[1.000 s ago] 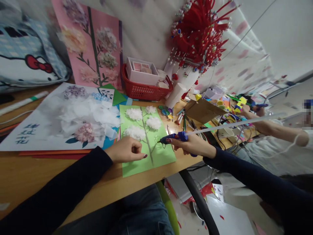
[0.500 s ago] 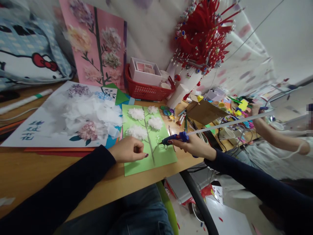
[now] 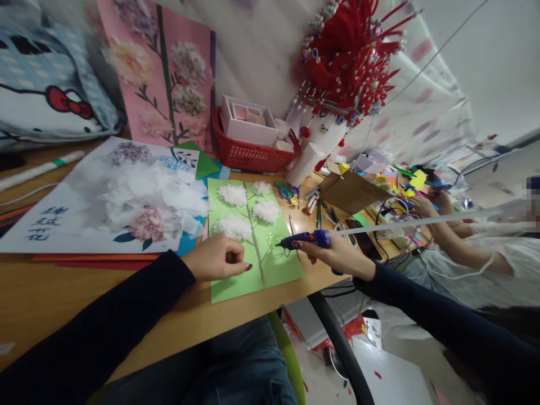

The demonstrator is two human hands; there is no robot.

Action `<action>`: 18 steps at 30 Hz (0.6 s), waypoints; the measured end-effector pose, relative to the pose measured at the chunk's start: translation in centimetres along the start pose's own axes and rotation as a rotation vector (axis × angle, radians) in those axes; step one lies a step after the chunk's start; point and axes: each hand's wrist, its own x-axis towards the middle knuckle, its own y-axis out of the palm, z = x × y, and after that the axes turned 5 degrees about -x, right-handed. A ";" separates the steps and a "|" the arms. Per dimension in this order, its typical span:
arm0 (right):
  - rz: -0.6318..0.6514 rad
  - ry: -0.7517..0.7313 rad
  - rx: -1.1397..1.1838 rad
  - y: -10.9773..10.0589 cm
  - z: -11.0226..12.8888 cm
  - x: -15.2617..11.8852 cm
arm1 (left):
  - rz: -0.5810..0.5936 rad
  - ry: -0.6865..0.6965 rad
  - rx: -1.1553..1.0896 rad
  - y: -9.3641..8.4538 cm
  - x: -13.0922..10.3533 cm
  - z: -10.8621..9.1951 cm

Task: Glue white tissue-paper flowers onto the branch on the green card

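Note:
My right hand (image 3: 340, 254) is closed around a blue hot glue gun (image 3: 310, 239) with a long pale glue stick (image 3: 392, 226) out of its back. Its dark nozzle points at a ring of clear glue (image 3: 273, 242) on a green sheet of paper (image 3: 240, 284). White ruffled flowers, one of them a paper flower (image 3: 265, 211), sit along a drawn stem on that sheet. My left hand (image 3: 217, 257) lies on the sheet's left edge, fingers curled in, with nothing visible in them.
A white sheet with tissue flowers (image 3: 54, 197) lies to the left. Behind stand a pink flower picture (image 3: 164, 73), a red basket (image 3: 253, 153) and a bunch of red beaded stems (image 3: 350, 62). Pens, cardboard (image 3: 352, 191) and cables crowd the right, near another person's arm (image 3: 468, 242).
The glue gun's nozzle stays over the glue ring, with only a slight shift. The view has moved slightly. The other person's hands have changed position at the right.

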 end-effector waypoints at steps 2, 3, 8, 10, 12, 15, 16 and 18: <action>0.010 0.027 0.012 0.2 0.1 0.0 | -0.001 -0.002 0.000 0.0 0.0 0.0; 0.018 0.022 0.019 0.2 0.0 0.0 | 0.000 -0.002 0.000 0.0 0.0 0.1; 0.030 -0.042 0.012 -0.1 -0.4 -0.3 | 0.002 -0.001 0.001 0.1 0.0 0.2; 0.028 -0.031 -0.014 -0.3 -0.6 -0.4 | 0.002 0.001 -0.001 0.1 0.0 0.2; 0.023 -0.026 -0.033 -0.4 -0.8 -0.5 | 0.004 0.001 -0.002 0.1 0.0 0.3; -0.008 -0.055 -0.045 -0.4 -1.1 -0.5 | 0.005 0.005 -0.001 0.1 -0.1 0.4; -0.022 -0.058 -0.042 -0.4 -1.1 -0.5 | 0.001 0.010 0.001 0.1 -0.1 0.4; -0.032 -0.030 -0.027 -0.2 -1.2 -0.4 | -0.004 0.014 0.005 0.2 -0.1 0.4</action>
